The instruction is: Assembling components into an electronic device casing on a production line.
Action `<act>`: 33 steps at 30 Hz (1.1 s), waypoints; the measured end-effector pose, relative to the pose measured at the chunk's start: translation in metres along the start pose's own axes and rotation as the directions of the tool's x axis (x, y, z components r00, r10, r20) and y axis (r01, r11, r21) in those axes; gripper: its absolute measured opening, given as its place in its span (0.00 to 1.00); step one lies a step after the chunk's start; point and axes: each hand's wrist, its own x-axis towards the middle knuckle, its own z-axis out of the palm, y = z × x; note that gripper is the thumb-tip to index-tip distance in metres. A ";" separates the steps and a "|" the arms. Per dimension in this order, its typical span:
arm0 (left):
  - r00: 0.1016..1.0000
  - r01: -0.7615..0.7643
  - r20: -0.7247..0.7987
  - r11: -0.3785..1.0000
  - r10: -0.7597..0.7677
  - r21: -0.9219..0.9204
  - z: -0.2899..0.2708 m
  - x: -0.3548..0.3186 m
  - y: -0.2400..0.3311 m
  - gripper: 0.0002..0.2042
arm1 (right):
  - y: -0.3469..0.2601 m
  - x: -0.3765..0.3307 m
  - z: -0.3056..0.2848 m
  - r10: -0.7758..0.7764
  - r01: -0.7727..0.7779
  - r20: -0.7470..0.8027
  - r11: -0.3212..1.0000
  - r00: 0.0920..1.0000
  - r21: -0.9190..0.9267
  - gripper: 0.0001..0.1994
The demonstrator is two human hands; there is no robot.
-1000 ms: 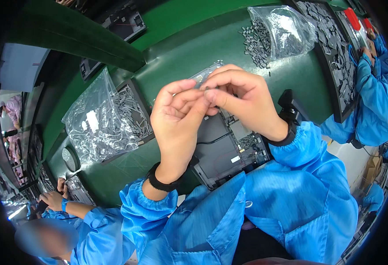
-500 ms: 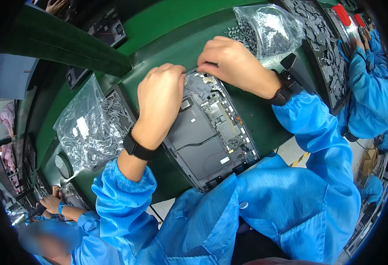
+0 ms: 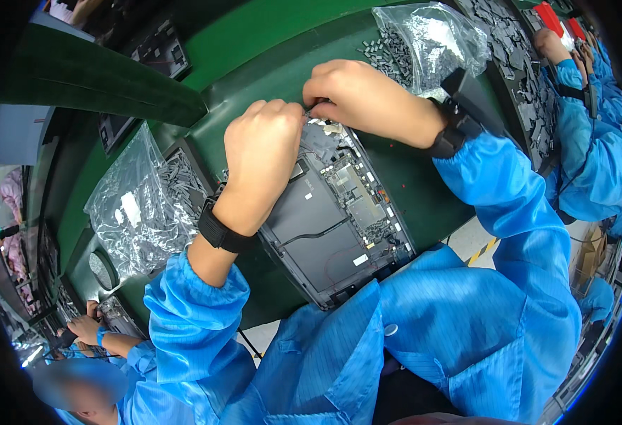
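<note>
An opened tablet (image 3: 311,244) lies at a slant in front of me, its near edge against my blue gown. A green-grey circuit board (image 3: 359,198), a black cable and small white labels show inside its dark housing. At the tablet's far edge my left hand (image 3: 265,145) is closed, back of the hand up, and its fingertips are hidden. My right hand (image 3: 368,95) meets it there, with thumb and index finger pinched together at the far corner. What either hand grips, if anything, is too small or hidden to make out.
A clear plastic bag (image 3: 137,212) lies left beside a tray of small dark pieces (image 3: 183,177). Another clear bag (image 3: 442,46) and loose dark pieces (image 3: 389,51) lie at the far right. Green posts (image 3: 105,88) rise far left. Co-workers in blue sit on both sides.
My right hand has shifted a little left along the tablet's far edge, nearer my left hand. My left hand has moved slightly right. The co-worker's hand at the right has risen.
</note>
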 end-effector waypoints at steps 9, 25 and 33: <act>1.000 -0.022 -0.014 0.999 0.023 0.037 0.001 -0.001 -0.002 0.03 | 0.005 0.023 -0.012 -0.031 -0.028 0.354 0.986 0.935 0.163 0.05; 0.993 -0.100 -0.072 0.990 0.094 -0.095 0.004 -0.008 -0.008 0.05 | 0.008 0.006 -0.005 -0.310 0.360 0.274 0.920 0.911 -0.157 0.05; 0.989 -0.135 -0.071 0.986 0.128 -0.096 0.003 -0.008 -0.012 0.05 | 0.007 0.005 -0.002 -0.266 0.316 0.268 0.934 0.926 -0.166 0.06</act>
